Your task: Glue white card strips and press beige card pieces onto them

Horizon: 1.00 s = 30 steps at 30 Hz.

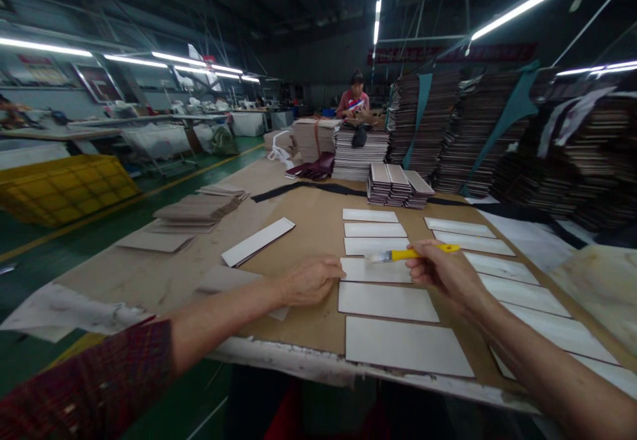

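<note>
My right hand [440, 271] is closed around a yellow-handled brush [408, 254], its bristles pointing left over a white card [375, 271] in the left column. Resting at that card's left edge, my left hand [311, 281] has its fingers curled and pressed on the brown board [308, 227]. Two columns of white rectangular cards lie on the board, among them a large near card [405, 347] and the right column [517, 287].
A loose white card [259, 241] lies left of the columns. Small card stacks [398, 184] sit at the board's far end, tall stacks [448, 125] behind. A person in red [354, 101] works beyond. A yellow crate [64, 188] stands on the floor to the left.
</note>
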Available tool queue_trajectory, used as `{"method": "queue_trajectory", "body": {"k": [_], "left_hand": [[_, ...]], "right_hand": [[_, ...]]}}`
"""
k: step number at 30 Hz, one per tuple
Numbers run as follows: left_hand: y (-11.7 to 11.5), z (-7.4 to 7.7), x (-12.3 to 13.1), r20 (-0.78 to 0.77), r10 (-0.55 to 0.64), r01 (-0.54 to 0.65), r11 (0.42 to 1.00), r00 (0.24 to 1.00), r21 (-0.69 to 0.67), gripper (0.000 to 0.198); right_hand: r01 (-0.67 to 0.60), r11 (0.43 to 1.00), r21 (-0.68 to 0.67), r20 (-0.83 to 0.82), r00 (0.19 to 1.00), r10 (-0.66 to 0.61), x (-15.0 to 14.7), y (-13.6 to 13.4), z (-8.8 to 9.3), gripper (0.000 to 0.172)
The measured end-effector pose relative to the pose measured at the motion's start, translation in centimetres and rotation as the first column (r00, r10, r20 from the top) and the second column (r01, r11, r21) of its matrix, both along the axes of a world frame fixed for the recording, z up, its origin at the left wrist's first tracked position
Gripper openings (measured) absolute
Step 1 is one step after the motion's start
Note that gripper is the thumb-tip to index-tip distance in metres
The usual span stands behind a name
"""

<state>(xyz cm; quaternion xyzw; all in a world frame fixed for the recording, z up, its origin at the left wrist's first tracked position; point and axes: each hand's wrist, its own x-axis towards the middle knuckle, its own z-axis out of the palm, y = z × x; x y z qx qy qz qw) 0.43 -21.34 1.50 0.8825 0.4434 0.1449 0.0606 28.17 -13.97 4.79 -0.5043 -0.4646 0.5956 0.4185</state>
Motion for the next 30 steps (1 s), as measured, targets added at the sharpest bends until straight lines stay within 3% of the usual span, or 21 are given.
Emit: {"method": "queue_trajectory", "body": {"k": [5, 10, 16, 21, 30], "left_hand": [[-1.5, -1.1, 0.6, -0.035, 0.024, -0.024, 1.000, 0.999, -0.008, 0.038], [-1.7, -1.1, 0.8, -0.040, 0.060, -0.060, 0.998, 0.997, -0.007, 0.040], [-1.7, -1.1, 0.8, -0.043, 0.056, -0.056, 0.998, 0.998, 0.000, 0.039], [-1.5, -0.5, 1.1, -0.070, 0.033, -0.033, 0.999, 0.997, 0.010, 0.032], [-1.4, -0.2, 1.4, -0.099, 0.049, -0.047, 0.999, 0.994, 0.014, 0.021]], "right_hand": [[-0.035, 0.999, -0.009, 0.001, 0.999, 0.035, -2.6, -1.3, -0.8, 0.009], [-0.080, 0.996, -0.032, 0.064, 0.995, 0.082, -4.0, -1.8, -1.3, 0.007], [-0.108, 0.992, -0.057, 0.175, 0.978, 0.117, -4.5, -1.2, -2.6, 0.016], [-0.112, 0.994, -0.019, 0.241, 0.964, 0.113, -3.0, -0.1, -2.8, 0.018], [-0.034, 0.999, 0.033, 0.360, 0.933, 0.019, 3.0, 1.4, -1.7, 0.014]]}}
